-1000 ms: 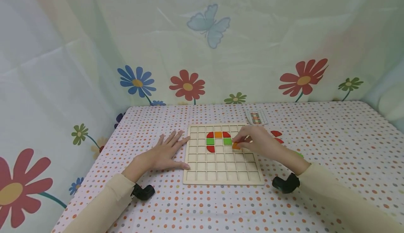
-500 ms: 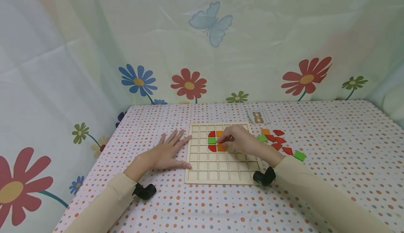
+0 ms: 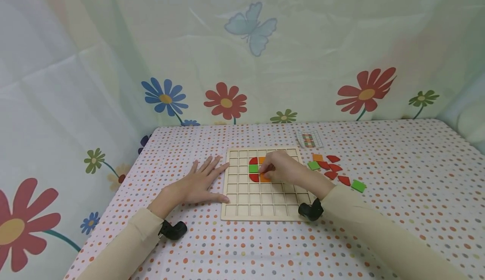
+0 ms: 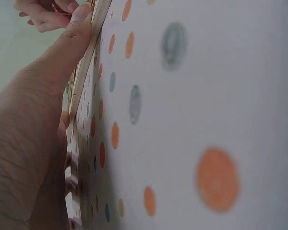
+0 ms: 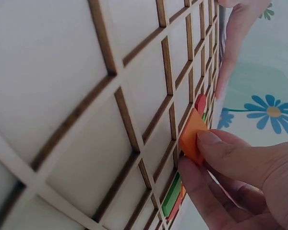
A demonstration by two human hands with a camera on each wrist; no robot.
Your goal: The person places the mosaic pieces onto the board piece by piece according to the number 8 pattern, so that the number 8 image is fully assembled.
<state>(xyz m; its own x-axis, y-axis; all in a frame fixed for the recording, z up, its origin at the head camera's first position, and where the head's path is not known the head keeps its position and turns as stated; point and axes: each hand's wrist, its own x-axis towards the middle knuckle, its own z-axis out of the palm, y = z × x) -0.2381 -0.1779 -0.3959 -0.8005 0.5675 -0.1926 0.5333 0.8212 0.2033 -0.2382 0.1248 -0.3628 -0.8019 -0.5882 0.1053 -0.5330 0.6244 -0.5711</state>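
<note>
My right hand [image 3: 286,170] pinches an orange square tile [image 5: 192,136] between thumb and fingers. The tile sits tilted at a cell of the wooden grid board [image 3: 250,210], beside a red rounded tile [image 3: 254,178]. Above that red tile lie a green tile [image 3: 253,169] and another red rounded tile [image 3: 254,161], with an orange tile [image 3: 262,160] partly behind my right hand. That hand hides cells to the right; a green tile [image 5: 172,195] there shows in the right wrist view. My left hand [image 3: 189,187] lies spread on the tablecloth, thumb and fingertips at the board's left edge.
Right of the board lie loose tiles: several red rounded ones [image 3: 335,167], an orange square [image 3: 317,157] and two green ones [image 3: 358,185]. A card with a printed grid pattern [image 3: 308,140] lies behind the board. Flowered fabric [image 3: 295,52] hangs behind the dotted tablecloth [image 3: 242,250].
My right hand has carried the orange tile left across the board to the cell beside the lower red tile, then hardly moved over the last half second. The left hand stays put.
</note>
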